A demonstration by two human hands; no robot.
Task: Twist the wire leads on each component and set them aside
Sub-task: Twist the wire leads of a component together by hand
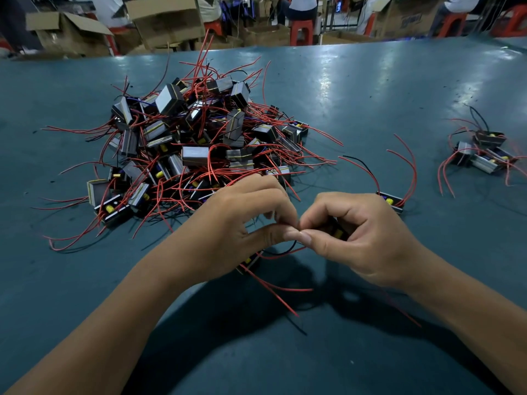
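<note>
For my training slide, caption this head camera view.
Both hands pinch wire leads together beside a large pile of components; a small group lies at right.

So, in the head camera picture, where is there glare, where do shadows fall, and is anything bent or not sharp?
Head view: pale glare streaks on the table; dark shadows under both forearms near the bottom edge; the table's far edge bows from the wide lens; the cardboard boxes behind look soft; the pile of components stays sharp.
</note>
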